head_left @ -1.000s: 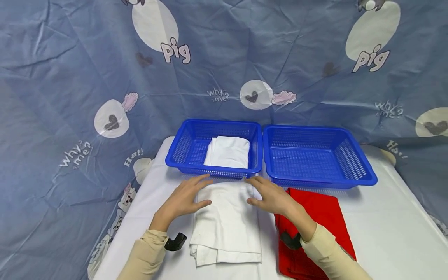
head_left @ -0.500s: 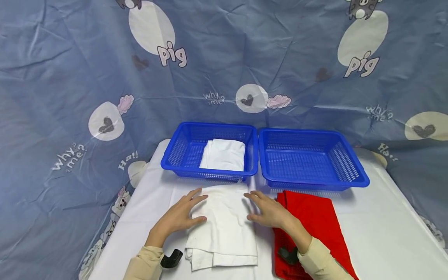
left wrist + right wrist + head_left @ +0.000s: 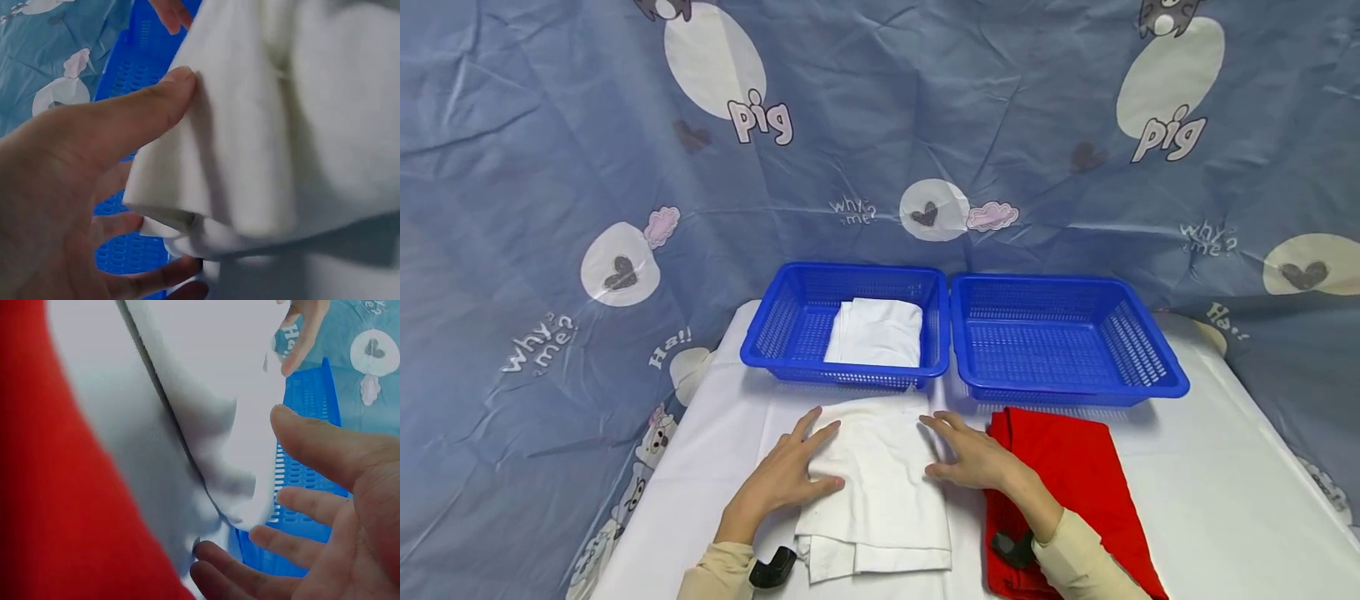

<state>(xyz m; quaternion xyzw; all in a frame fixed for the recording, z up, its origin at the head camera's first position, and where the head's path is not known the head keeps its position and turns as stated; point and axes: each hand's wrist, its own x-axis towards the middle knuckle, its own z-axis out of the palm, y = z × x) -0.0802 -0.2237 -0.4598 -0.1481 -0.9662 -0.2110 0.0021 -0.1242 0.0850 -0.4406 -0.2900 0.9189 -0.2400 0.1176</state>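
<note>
A folded white cloth (image 3: 883, 487), perhaps a garment, lies on the table with my hands at its two sides. My left hand (image 3: 784, 471) is at its left edge, fingers spread. In the left wrist view the left thumb (image 3: 147, 112) lies over the cloth's edge, and the other fingers reach along its side; whether they go beneath is unclear. Along the opposite edge, my right hand (image 3: 973, 458) has its fingers apart and loosely bent. The right wrist view shows the right thumb (image 3: 319, 444) and fingertips close to the cloth; contact is hard to tell.
Behind the cloth stands a blue basket (image 3: 842, 372) with a folded white cloth (image 3: 880, 333) inside. A second blue basket (image 3: 1037, 337) sits beside it, bare inside. Folded red fabric (image 3: 1075, 475) lies at the right, partly under my right forearm. A patterned blue curtain (image 3: 820, 150) hangs behind.
Both hands have come back toward me from the cloth's far corners, down along its sides. The left thumb has moved onto the cloth's edge. The view has shifted slightly.
</note>
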